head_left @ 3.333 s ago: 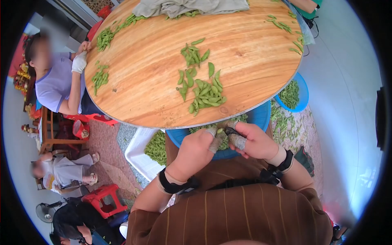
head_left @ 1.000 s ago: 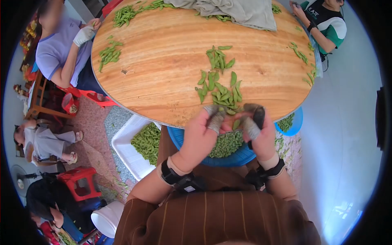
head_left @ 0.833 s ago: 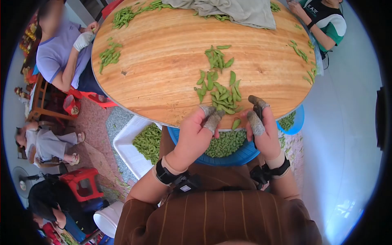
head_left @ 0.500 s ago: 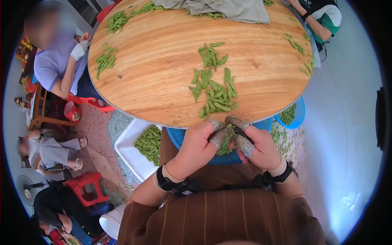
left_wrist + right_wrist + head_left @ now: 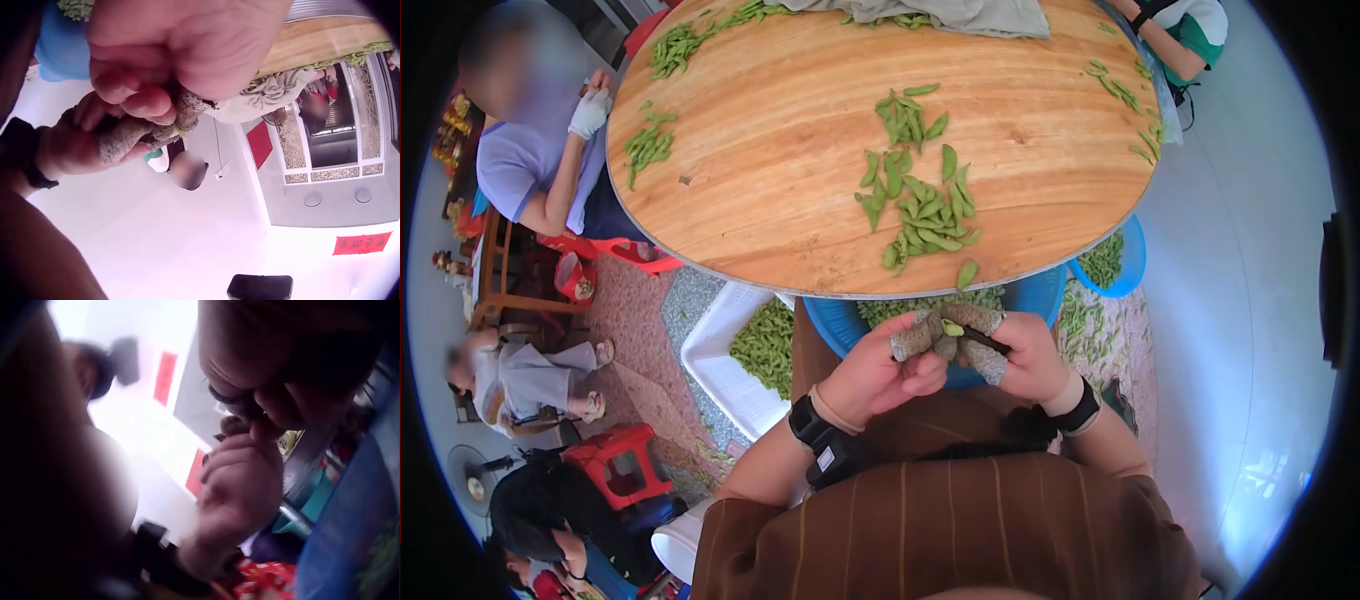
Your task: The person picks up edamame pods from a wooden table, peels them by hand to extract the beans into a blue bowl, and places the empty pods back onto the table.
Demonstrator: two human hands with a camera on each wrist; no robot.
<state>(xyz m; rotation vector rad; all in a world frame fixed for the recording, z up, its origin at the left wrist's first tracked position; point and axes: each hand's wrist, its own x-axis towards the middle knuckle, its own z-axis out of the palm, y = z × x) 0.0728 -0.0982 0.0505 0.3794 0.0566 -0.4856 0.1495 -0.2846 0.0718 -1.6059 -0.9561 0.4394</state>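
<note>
Left hand point(image 5: 870, 372) pinches 1 edamame pod point(image 5: 952, 328), right hand point(image 5: 1030, 357) grips slim black tool point(image 5: 987, 340), both at blue basin's point(image 5: 828, 328) near side; steady pod over basin, fingertips clear of tool

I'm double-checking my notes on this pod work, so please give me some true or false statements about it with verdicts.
The left hand and right hand are wide apart. False: their fingers meet.
A green pod shows between the hands. True.
The cloth lies at the table's near edge. False: the cloth lies at the far edge of the table.
The white crate holds green pods. True.
The stool is blue. False: the stool is red.
</note>
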